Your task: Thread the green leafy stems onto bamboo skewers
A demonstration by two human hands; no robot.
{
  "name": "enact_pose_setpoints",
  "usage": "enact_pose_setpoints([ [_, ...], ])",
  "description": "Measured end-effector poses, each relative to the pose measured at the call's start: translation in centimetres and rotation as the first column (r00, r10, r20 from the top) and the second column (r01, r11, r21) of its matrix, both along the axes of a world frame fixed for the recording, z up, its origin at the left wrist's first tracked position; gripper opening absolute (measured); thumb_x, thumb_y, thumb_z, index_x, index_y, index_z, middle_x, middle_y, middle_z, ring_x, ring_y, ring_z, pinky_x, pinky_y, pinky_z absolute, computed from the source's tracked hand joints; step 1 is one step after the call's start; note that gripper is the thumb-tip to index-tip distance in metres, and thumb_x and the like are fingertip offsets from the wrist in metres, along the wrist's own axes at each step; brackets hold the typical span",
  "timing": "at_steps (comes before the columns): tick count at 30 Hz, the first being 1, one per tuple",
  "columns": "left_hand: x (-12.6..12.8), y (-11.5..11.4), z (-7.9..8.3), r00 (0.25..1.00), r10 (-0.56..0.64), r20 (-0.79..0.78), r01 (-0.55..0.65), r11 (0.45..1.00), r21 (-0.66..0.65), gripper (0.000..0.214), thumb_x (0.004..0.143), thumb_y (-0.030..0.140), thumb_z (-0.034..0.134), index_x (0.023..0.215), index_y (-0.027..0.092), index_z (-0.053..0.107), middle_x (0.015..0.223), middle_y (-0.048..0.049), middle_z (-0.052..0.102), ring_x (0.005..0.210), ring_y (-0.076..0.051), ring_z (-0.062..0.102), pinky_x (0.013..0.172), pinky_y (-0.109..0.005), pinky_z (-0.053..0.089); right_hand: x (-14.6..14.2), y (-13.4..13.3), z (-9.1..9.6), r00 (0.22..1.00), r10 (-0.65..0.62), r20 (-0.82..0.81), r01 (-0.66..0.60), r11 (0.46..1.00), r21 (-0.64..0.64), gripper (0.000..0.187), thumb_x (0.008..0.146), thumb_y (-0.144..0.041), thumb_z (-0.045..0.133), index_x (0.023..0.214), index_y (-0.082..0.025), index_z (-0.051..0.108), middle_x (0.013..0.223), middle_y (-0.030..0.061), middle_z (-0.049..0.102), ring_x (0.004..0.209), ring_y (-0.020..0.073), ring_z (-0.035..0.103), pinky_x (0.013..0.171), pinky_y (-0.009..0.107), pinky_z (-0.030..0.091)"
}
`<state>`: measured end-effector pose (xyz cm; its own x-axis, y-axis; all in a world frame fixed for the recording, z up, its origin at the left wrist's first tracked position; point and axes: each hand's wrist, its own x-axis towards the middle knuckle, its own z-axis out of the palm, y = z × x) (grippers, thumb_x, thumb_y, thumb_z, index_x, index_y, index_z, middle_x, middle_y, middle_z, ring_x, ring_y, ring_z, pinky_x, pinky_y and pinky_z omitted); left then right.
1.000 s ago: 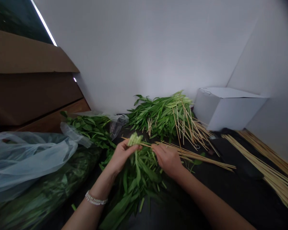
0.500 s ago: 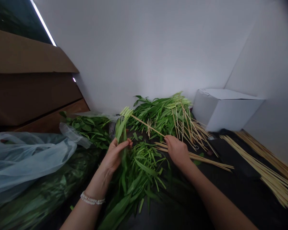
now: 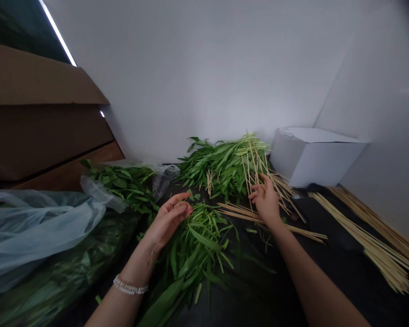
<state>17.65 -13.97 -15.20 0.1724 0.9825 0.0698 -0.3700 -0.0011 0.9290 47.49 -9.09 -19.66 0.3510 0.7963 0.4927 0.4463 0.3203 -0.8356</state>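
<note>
My left hand (image 3: 172, 215) hovers left of centre, fingers loosely bent and apart, with nothing visible in it. Just to its right lies a loose heap of long-leaved greens (image 3: 201, 240) on the dark surface. My right hand (image 3: 267, 200) is at the stick ends of the skewered greens (image 3: 221, 159), fingers spread; whether a fingertip touches a stick is hard to see. Those greens form a pile against the wall, with thin wooden skewers (image 3: 284, 188) sticking out toward the right. Below my right hand several loose skewers (image 3: 305, 233) lie crosswise.
A white box (image 3: 313, 159) stands at the back right, with bundles of long sticks (image 3: 371, 245) in front of it. On the left are a clear plastic bag (image 3: 41, 227), more leafy greens (image 3: 126, 181) and a cardboard box (image 3: 44, 131). The white wall (image 3: 197, 81) bounds the back.
The skewer with greens has left both hands; the pile at the back has one more stick near my right hand. My right hand moved right and forward and opened. My left hand loosened.
</note>
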Motion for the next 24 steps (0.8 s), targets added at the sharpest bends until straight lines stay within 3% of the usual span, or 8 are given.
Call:
enact_pose_setpoints([
  [4,0.0,0.1,0.0,1.0,-0.003,-0.015,0.003,1.0,-0.003,0.034,0.072,0.024,0.077,0.104,0.017,0.069,0.073,-0.0017,0.068,0.07,-0.011,0.061,0.072,-0.022,0.048,-0.1,0.0,0.1,1.0,-0.002,-0.025,0.002,1.0,-0.018,0.042,0.09,-0.033,0.034,0.126,-0.017,0.049,0.092,0.0064,0.063,0.054,0.0128,0.06,0.05,0.027,0.049],
  [8,0.2,-0.1,0.1,1.0,-0.005,-0.015,0.005,1.0,-0.016,0.031,0.072,0.024,0.077,0.101,0.016,0.071,0.074,-0.0019,0.068,0.071,-0.011,0.062,0.074,-0.023,0.049,0.4,0.0,0.1,0.975,-0.107,0.195,0.108,0.994,0.007,0.041,0.088,-0.02,0.033,0.12,-0.013,0.056,0.089,0.0092,0.066,0.068,0.0181,0.062,0.068,0.034,0.051],
  [10,0.2,-0.1,0.1,1.0,0.0,-0.018,0.0,1.0,-0.021,0.03,0.072,0.023,0.077,0.1,0.016,0.071,0.074,-0.0023,0.068,0.071,-0.012,0.062,0.074,-0.023,0.049,0.9,0.1,-0.1,0.919,-0.166,0.359,0.161,0.986,0.044,0.045,0.084,-0.012,0.033,0.123,-0.012,0.057,0.094,0.0124,0.066,0.084,0.0224,0.062,0.079,0.038,0.049],
  [13,0.3,-0.2,0.2,1.0,0.003,-0.024,-0.004,1.0,-0.023,0.029,0.071,0.023,0.077,0.099,0.015,0.072,0.074,-0.0025,0.068,0.071,-0.012,0.062,0.074,-0.023,0.049,1.5,0.0,-0.3,0.808,-0.243,0.537,0.241,0.968,0.076,0.049,0.082,-0.007,0.036,0.124,-0.014,0.058,0.104,0.0149,0.064,0.096,0.0262,0.057,0.083,0.04,0.045],
  [18,0.3,-0.1,0.0,0.999,-0.017,-0.036,0.017,1.0,-0.006,0.026,0.073,0.023,0.076,0.098,0.016,0.072,0.074,-0.0023,0.068,0.071,-0.012,0.062,0.074,-0.022,0.049,1.1,-0.6,0.4,0.684,-0.367,0.63,0.308,0.929,0.207,0.032,0.089,-0.016,0.042,0.109,-0.016,0.067,0.117,0.015,0.06,0.104,0.0286,0.05,0.085,0.041,0.041],
  [21,0.1,0.0,-0.2,0.999,-0.026,-0.045,0.026,1.0,-0.004,0.025,0.073,0.023,0.076,0.098,0.016,0.072,0.075,-0.0023,0.068,0.072,-0.011,0.062,0.073,-0.022,0.049,-0.3,-1.4,1.2,0.685,-0.245,0.687,0.149,0.969,0.197,0.027,0.093,-0.019,0.042,0.103,-0.015,0.067,0.105,0.0117,0.063,0.1,0.0236,0.051,0.086,0.034,0.04],
  [24,0.0,0.0,-0.2,0.998,-0.026,-0.053,0.026,1.0,-0.004,0.025,0.073,0.023,0.076,0.097,0.016,0.072,0.075,-0.0022,0.068,0.072,-0.011,0.062,0.073,-0.022,0.049,-1.9,-2.3,1.6,0.593,0.022,0.805,-0.059,0.998,0.016,0.021,0.093,-0.023,0.046,0.088,-0.019,0.066,0.087,0.0057,0.064,0.089,0.0188,0.054,0.079,0.028,0.04],
])
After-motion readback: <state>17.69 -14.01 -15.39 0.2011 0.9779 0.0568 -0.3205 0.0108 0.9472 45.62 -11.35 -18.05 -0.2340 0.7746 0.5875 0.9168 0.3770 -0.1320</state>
